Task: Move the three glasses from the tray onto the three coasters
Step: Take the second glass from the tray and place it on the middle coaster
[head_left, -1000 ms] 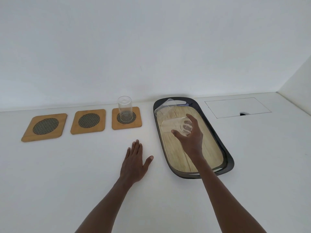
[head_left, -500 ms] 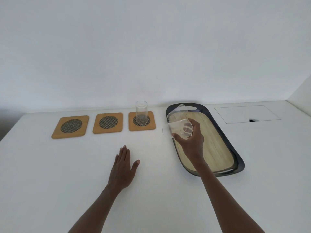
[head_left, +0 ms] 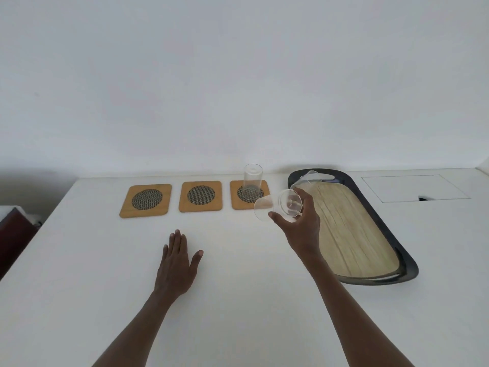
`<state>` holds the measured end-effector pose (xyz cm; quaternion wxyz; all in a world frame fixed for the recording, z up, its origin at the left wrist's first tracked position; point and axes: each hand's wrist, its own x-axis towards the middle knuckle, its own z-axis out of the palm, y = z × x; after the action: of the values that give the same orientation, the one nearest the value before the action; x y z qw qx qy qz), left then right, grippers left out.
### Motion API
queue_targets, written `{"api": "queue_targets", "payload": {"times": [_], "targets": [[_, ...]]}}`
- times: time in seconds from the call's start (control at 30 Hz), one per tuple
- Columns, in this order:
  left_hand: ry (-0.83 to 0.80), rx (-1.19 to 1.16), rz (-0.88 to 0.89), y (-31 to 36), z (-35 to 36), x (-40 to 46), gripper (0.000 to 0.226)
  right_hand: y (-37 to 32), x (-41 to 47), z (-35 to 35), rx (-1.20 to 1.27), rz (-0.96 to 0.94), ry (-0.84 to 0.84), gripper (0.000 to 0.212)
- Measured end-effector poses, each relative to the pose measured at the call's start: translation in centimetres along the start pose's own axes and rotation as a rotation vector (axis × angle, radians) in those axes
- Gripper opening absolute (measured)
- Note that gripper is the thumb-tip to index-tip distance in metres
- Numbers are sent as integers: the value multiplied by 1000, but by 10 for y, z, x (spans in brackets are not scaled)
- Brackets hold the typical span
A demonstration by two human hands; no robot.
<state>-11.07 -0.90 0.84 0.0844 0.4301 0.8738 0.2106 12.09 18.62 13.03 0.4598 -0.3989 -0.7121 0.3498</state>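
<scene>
Three square wooden coasters lie in a row: the left coaster (head_left: 145, 200), the middle coaster (head_left: 200, 196) and the right coaster (head_left: 235, 205). A clear glass (head_left: 253, 178) stands on the right coaster. My right hand (head_left: 301, 226) holds a second clear glass (head_left: 277, 206) tilted on its side in the air, between the right coaster and the tray (head_left: 375, 207). A third glass (head_left: 308, 178) lies tilted at the tray's far left corner. My left hand (head_left: 177, 263) rests flat on the table with fingers spread, holding nothing.
The white table ends at a left edge (head_left: 34, 234), with a dark piece of furniture (head_left: 13, 234) below it. A rectangular hatch outline (head_left: 412, 188) with a small notch is set in the tabletop right of the tray. A white wall rises behind.
My right hand has lifted the glass off the tray and carried it left, past the tray's rim toward the coasters. The view has shifted left. My left hand stays flat.
</scene>
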Motion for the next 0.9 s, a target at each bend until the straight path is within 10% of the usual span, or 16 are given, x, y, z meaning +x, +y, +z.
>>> {"api": "queue_targets", "payload": {"times": [0.9], "targets": [[50,79,-46,-59,-2,35,86,-41,54,200,-99,-63,-263,77]]}}
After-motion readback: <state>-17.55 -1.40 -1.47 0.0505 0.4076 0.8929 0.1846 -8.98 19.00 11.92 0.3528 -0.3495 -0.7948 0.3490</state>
